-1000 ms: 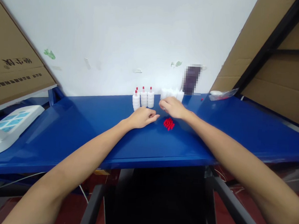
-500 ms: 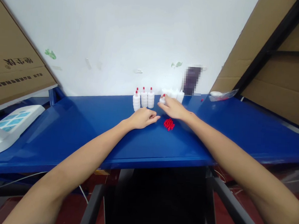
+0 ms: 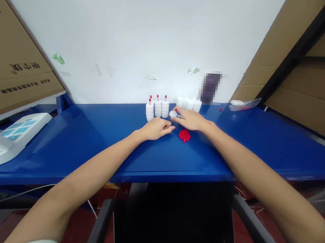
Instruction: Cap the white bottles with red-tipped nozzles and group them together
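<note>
My right hand (image 3: 190,119) is closed on a white squeeze bottle (image 3: 173,114) with a red tip. The bottle leans over, its round white end towards the left, and the fingers cover part of it. My left hand (image 3: 155,129) rests on the table with its fingers curled in; anything inside them is hidden. Just behind it stands a group of white ribbed bottles (image 3: 158,108) with red tips, upright. A small heap of red caps (image 3: 184,135) lies on the blue table (image 3: 160,158), in front of my right hand.
More white bottles (image 3: 197,106), without visible red tips, stand behind my right hand by the wall. One loose red cap (image 3: 221,109) and a clear plastic bag (image 3: 244,104) lie farther right. A white device with blue panels (image 3: 21,130) sits at the left, beneath a cardboard box (image 3: 23,61).
The bottle in my right hand has gone from upright to tilted, its white end swinging left. My left hand stays nearly where it was. The whole view has shifted slightly.
</note>
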The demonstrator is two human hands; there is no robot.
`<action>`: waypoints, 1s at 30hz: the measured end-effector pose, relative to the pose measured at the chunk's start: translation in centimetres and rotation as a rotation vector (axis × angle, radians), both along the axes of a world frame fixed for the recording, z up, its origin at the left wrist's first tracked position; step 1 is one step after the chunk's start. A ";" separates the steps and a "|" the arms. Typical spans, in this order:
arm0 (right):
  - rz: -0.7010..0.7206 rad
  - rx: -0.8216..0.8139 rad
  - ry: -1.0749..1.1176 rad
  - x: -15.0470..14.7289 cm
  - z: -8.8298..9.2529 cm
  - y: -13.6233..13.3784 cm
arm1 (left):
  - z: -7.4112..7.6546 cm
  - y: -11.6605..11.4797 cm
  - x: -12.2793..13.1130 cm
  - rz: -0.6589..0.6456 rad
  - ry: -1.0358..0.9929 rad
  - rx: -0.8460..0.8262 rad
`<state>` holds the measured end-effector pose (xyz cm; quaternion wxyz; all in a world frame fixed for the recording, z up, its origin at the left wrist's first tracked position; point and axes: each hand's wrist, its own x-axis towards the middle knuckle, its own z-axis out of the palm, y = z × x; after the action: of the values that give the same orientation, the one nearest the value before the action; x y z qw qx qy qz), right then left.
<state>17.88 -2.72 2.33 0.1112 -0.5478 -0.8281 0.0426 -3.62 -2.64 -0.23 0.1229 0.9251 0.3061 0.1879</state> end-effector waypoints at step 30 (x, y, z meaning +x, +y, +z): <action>0.372 -0.095 0.405 -2.2 1.3 -2.3 | 0.5 -0.1 -0.6 0.010 -0.126 0.237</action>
<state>15.69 -4.97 3.60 0.2388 -0.3714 -0.8724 0.2097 -4.24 -2.69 0.29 0.0306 0.9180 0.2781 0.2810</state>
